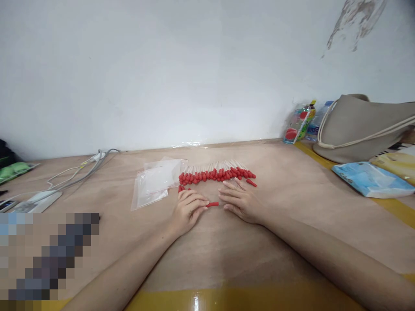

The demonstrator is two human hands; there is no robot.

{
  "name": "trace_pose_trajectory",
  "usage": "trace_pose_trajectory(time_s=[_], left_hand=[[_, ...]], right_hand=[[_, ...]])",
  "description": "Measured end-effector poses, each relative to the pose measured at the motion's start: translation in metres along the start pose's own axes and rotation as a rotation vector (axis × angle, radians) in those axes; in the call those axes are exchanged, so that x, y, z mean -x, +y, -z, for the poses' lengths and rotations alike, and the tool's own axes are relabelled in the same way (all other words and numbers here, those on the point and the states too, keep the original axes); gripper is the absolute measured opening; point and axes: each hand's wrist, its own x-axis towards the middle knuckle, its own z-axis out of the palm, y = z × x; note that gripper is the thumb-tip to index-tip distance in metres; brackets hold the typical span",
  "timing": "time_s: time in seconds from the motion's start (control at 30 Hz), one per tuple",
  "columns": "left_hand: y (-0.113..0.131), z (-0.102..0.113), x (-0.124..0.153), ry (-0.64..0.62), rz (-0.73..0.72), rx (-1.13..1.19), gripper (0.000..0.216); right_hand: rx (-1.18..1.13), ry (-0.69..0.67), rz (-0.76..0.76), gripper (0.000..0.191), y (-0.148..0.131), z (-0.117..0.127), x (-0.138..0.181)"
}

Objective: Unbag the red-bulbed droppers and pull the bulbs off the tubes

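Between my hands, just above or on the table, lies a slim red piece point(212, 204) with a thin pale end toward the right. My left hand point(190, 209) pinches its left end between thumb and fingers. At the pale end are the fingertips of my right hand point(241, 202), closed on it, with the other fingers stretched forward. Beyond them runs a row of sticks with red tips point(214, 174), their pale shafts pointing to the wall. One loose red piece point(251, 183) rests right of my right fingers. Several more red tips point(182, 188) show behind my left hand.
Clear plastic bags point(155, 183) lie flat left of the row. Cables point(81, 169) and a white power strip point(45, 201) are at the left. On the right are a drink bottle point(298, 123), a grey bag point(363, 123) and a blue packet point(372, 178). A wall stands behind.
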Motion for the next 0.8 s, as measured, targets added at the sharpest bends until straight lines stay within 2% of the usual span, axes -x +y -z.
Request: trace_pose_trajectory(time_s=[0.2,0.43,0.8], left_hand=[[0.006,-0.007,-0.005,-0.077,-0.014,-0.072,0.035],[0.008,-0.019,-0.007,-0.069,-0.076,-0.094,0.018],[0.019,-0.008,-0.01,-0.177,-0.112,-0.119,0.017]], right_hand=[[-0.089,0.075,0.024,0.022,-0.004,-0.007,-0.002],[-0.144,0.146,0.071,0.024,-0.011,-0.014,-0.004],[-0.155,0.211,0.179,0.024,-0.009,-0.016,0.001]])
